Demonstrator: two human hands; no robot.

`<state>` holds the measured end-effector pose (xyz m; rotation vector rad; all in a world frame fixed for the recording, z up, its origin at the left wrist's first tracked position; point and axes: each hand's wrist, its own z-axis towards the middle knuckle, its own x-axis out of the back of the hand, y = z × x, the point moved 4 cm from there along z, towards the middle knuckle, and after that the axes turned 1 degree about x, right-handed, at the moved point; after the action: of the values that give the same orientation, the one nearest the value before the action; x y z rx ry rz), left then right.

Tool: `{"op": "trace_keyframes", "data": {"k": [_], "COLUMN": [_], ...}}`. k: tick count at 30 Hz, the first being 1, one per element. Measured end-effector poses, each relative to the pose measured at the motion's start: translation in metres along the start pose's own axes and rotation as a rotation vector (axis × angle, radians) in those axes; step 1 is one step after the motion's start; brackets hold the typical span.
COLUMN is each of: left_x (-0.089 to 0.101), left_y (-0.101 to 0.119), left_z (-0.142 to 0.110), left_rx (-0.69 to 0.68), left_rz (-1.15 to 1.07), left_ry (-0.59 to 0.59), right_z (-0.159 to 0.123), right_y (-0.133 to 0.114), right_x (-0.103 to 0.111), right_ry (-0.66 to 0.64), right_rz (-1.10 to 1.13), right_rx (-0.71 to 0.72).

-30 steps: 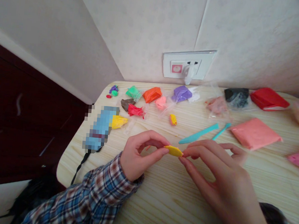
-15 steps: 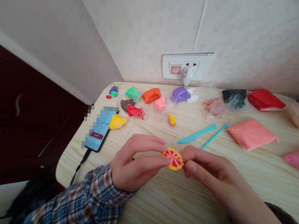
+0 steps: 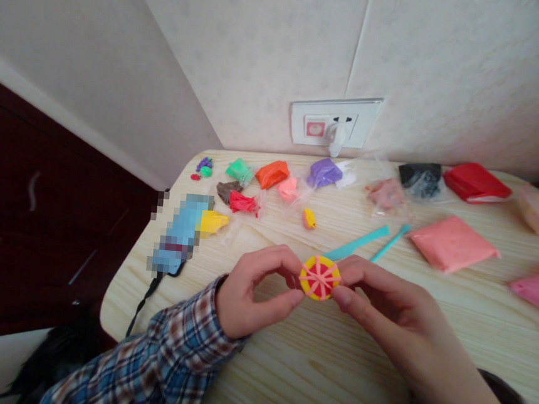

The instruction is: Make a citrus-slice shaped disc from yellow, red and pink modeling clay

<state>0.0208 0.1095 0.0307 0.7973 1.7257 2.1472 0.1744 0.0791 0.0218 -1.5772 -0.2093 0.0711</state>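
A small round clay disc (image 3: 320, 277), yellow at the rim with a red face crossed by pink spokes, is held upright over the wooden table (image 3: 311, 369), facing me. My left hand (image 3: 254, 292) pinches its left edge between thumb and forefinger. My right hand (image 3: 378, 306) pinches its right edge the same way. A plaid sleeve covers my left forearm.
Bags of coloured clay lie along the back: green (image 3: 239, 170), orange (image 3: 272, 173), purple (image 3: 324, 171), black (image 3: 420, 177), red (image 3: 476, 181), and a salmon slab (image 3: 452, 242). Two teal plastic tools (image 3: 365, 240) lie just behind my hands. A phone (image 3: 180, 235) with a cable is at the left edge. A wall socket (image 3: 334, 121) is behind.
The disc lay edge-on and flat between my fingers a second ago; it has been tipped up so its red and pink face now points toward me.
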Motion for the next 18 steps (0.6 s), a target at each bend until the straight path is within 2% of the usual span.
{"op": "trace_keyframes", "data": {"k": [2, 5, 11, 18], "left_x": [-0.0030, -0.0042, -0.0038, -0.0025], "left_y": [-0.0018, -0.0037, -0.0071, -0.0060], "left_z": [-0.0008, -0.0007, 0.0000, -0.0003], "left_rx": [0.065, 0.139, 0.152, 0.163], "left_rz": [-0.117, -0.195, -0.125, -0.065], "left_ry": [-0.070, -0.070, -0.023, -0.029], "right_z": [-0.0010, -0.0018, -0.0018, -0.0025], "right_y": [0.0009, 0.0009, 0.0018, 0.0057], "right_x": [-0.0007, -0.0015, -0.0053, -0.0074], "right_ry": [0.006, 0.013, -0.018, -0.035], "right_rz": [-0.031, -0.071, -0.093, -0.125], "right_rx": [0.012, 0.029, 0.006, 0.015]}}
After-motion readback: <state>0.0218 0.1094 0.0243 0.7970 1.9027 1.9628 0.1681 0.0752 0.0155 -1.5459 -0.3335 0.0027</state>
